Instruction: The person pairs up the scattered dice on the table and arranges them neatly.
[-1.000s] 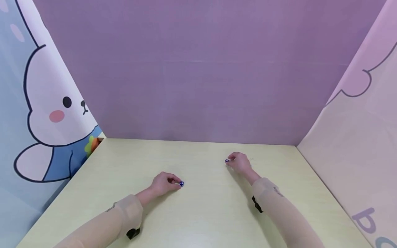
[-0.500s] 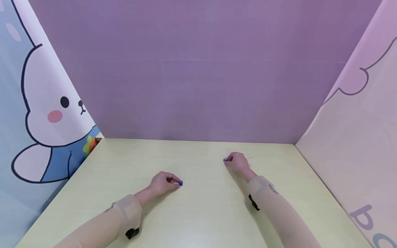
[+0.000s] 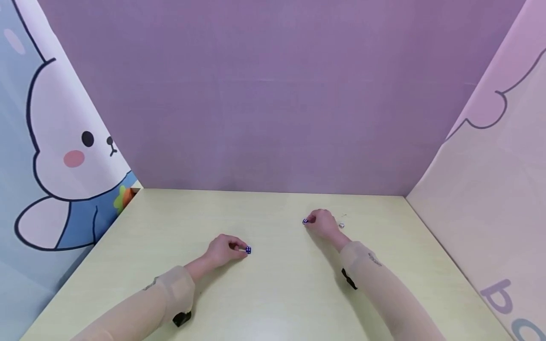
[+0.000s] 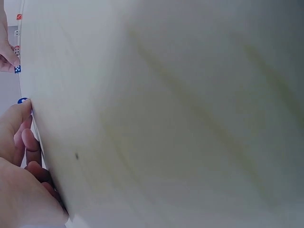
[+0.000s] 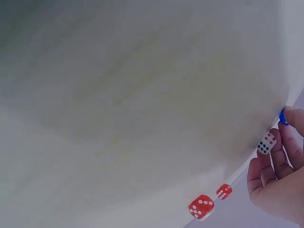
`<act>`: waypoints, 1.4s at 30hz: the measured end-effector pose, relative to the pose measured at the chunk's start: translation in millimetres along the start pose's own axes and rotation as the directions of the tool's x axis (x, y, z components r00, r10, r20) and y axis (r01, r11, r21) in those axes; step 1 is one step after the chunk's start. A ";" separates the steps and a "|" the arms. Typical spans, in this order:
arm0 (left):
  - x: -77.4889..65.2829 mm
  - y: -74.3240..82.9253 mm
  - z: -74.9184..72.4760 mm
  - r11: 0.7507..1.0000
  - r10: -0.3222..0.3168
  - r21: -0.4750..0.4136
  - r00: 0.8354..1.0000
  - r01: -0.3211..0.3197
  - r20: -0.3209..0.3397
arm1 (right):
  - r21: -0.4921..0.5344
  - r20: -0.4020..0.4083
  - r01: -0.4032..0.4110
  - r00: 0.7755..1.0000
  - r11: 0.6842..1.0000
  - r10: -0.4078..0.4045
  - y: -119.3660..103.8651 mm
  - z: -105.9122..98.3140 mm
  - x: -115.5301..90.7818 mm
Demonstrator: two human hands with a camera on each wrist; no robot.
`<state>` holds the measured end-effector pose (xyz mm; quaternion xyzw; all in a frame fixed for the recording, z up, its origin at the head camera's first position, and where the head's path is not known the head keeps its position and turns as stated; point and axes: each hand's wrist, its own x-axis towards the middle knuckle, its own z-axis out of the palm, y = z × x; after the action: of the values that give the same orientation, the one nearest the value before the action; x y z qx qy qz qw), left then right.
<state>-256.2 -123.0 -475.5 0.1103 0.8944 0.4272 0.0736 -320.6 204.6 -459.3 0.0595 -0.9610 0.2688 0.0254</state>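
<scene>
My left hand (image 3: 222, 250) pinches a blue die (image 3: 248, 250) with white pips between thumb and fingertips, low over the table. Farther back and to the right, my right hand (image 3: 323, 223) holds another blue die (image 3: 304, 221) at its fingertips. In the right wrist view that blue die (image 5: 283, 117) is mostly covered by the thumb and fingers. A white die (image 5: 267, 143) with red and black pips shows right by the curled fingers there. Two red dice (image 5: 201, 206) with white pips lie apart from the hand.
The pale wooden table (image 3: 273, 293) ends at a purple panel (image 3: 273, 104) behind. Printed cloths stand at both sides, one with a cartoon rabbit (image 3: 72, 142). Beside the right wrist lies a small whitish die (image 3: 341, 226). A red die (image 4: 19, 17) appears in the left wrist view.
My right hand has shifted slightly left with its blue die, and the small die beside its wrist now shows more fully. My left hand keeps its grip almost in place.
</scene>
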 end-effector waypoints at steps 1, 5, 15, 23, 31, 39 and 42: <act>-0.1 0.1 0.3 1.000 0.000 -0.001 1.000 0.000 0.000 | -0.003 0.001 0.013 1.000 1.000 -0.013 -1.1 0.8 -1.0; -0.4 1.0 1.1 1.000 0.000 0.000 1.000 0.000 0.000 | -0.042 -0.008 0.077 0.997 0.996 -0.078 -5.8 3.2 -6.5; -1.4 2.0 1.3 1.000 0.012 0.002 1.000 -0.012 0.003 | -0.185 0.002 0.238 0.970 0.954 -0.241 -18.7 8.3 -26.3; -0.3 0.6 1.8 1.000 0.004 -0.005 1.000 -0.004 0.005 | -0.140 0.035 0.338 0.941 0.931 -0.336 -26.3 15.8 -46.8; -1.4 1.7 0.4 1.000 0.002 -0.004 1.000 -0.002 0.009 | -0.040 0.084 0.377 0.924 0.925 -0.373 -42.1 20.2 -63.7; -1.4 2.6 -1.0 1.000 0.005 0.001 1.000 -0.005 0.009 | 0.125 0.141 0.343 0.923 0.931 -0.359 -63.8 32.0 -70.2; -1.4 1.8 -0.8 1.000 0.008 0.008 1.000 -0.008 0.003 | 0.151 0.155 0.353 0.914 0.923 -0.375 -74.5 37.0 -69.0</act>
<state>-254.7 -122.8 -473.5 0.1146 0.8955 0.4239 0.0728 -243.4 129.1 -458.2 0.2633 -0.9134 0.3100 -0.0158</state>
